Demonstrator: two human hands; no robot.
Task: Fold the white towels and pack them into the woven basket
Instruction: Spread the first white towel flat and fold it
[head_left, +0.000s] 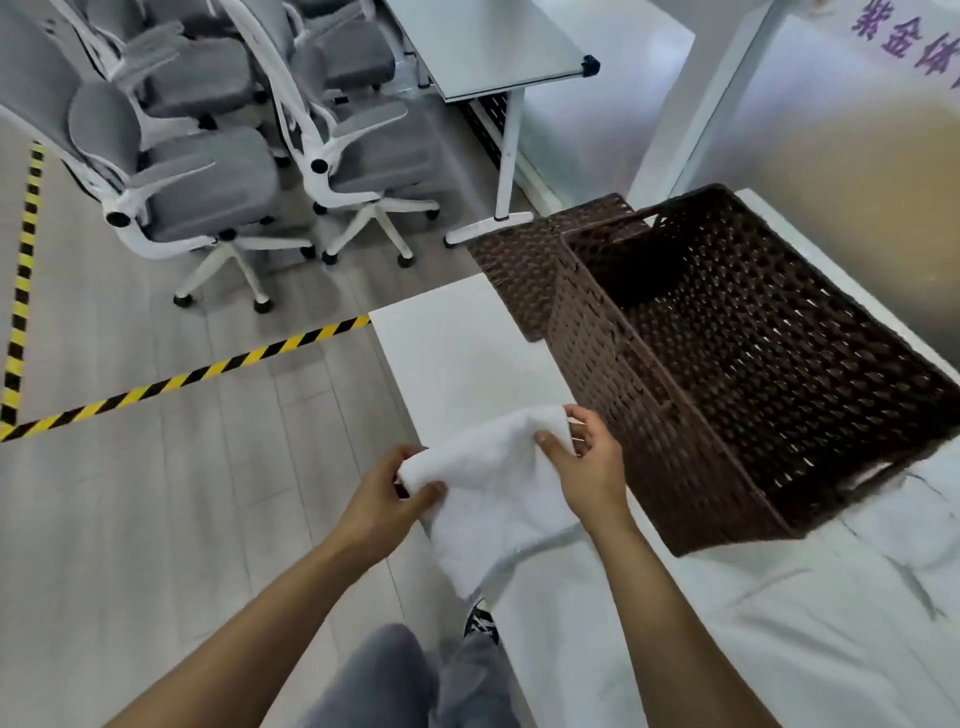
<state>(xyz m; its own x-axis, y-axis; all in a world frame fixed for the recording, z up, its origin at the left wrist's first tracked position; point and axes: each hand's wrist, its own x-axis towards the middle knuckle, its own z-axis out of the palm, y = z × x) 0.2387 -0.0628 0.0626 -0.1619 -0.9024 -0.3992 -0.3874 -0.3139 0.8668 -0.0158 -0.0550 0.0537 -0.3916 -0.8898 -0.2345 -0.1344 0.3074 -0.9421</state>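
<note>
Hands first: my left hand (402, 486) pinches one top corner of a white towel (493, 493), thumb over the cloth and fingers curled under, and my right hand (582, 457) has the other corner in a thumb-and-finger grip. Both grips are closed on cloth, nothing loose. Between them the towel hangs over the near edge of the counter (452, 353), its lower part drooping toward the floor.

I judge this as the folding step, not packing: the towel looks at most half folded and is too big to lay in flat.

More white cloth (779, 623) lies rumpled on the counter to my right, likely the remaining towels.

Farther on, touching that cloth, sits the basket (597, 374), apparently empty, with its lid (519, 270) behind.

Next I'd bring the corners together, flatten the fold on the counter, then lift it right into the basket.
</note>
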